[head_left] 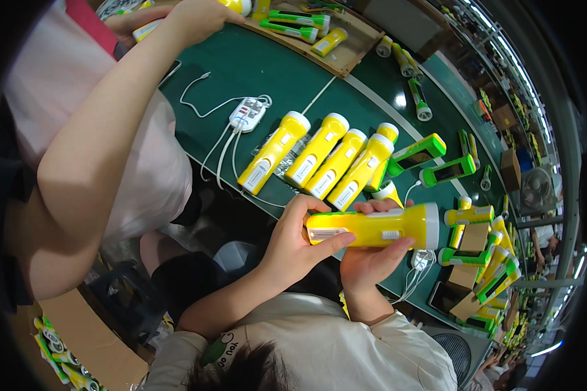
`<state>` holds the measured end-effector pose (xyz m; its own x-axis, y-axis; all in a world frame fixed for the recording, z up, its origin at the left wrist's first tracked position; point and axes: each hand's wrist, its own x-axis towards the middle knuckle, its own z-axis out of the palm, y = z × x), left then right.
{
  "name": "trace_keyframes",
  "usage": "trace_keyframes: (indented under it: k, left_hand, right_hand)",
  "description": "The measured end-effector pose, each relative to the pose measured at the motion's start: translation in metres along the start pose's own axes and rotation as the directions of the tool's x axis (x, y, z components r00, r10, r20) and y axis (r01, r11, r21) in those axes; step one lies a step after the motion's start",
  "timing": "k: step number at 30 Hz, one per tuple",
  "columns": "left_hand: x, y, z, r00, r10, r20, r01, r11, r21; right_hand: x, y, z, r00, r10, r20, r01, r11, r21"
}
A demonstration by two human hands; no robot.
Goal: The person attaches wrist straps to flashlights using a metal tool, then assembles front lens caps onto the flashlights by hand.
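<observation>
Busy workshop ran off to the right, strip lights (496,36) overhead & detail blurred at the rim; nearer, a green table (293,88) took up the middle. Yellow torch (372,228) was held up at the near table edge (over it or just off it, couldn't tell), approx. level, white head to the right. L hand (292,238) pinched its tail end, thumb across the front by the pale panel, fingers behind; R hand (370,266) cupped it nearer the head, thumb just below the white switch, fingertips showing over the far side. Neither hand spread, both closed round the torch

Beyond lay a row of yellow torches (316,153), then green-yellow torches (416,155) w/ dark panels; white power strip (248,114) to the left. Co-worker's hand (199,19) was up top near a wooden tray (355,49)

Step in hand looked like a handling check, prob. of the switch side, tho no press could be made out. Next move, as judged, called for a firm L hold on the tail, R thumb w/ room to reach the switch, & care round the close-packed row
</observation>
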<state>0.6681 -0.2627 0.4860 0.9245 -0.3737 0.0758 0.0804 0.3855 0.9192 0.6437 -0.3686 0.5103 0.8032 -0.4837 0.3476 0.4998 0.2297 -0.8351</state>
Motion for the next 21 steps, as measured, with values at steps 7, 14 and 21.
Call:
trace_keyframes:
  k: [7, 14, 21]
  left_hand:
    - [0.004, 0.018, -0.019, 0.951, 0.276, 0.136, -0.307, 0.891, 0.336]
    - [0.003, 0.009, -0.039, 0.961, 0.278, 0.005, -0.263, 0.903, 0.341]
    - [0.008, 0.021, -0.064, 0.991, -0.024, -0.128, -0.001, 0.981, -0.194]
  right_hand:
    - [-0.011, 0.006, 0.010, 0.974, -0.219, -0.061, 0.222, 0.974, 0.040]
    - [-0.019, 0.004, 0.030, 0.996, -0.086, -0.031, 0.080, 0.982, -0.173]
    - [0.003, 0.000, 0.035, 0.961, 0.196, -0.194, -0.183, 0.980, 0.083]
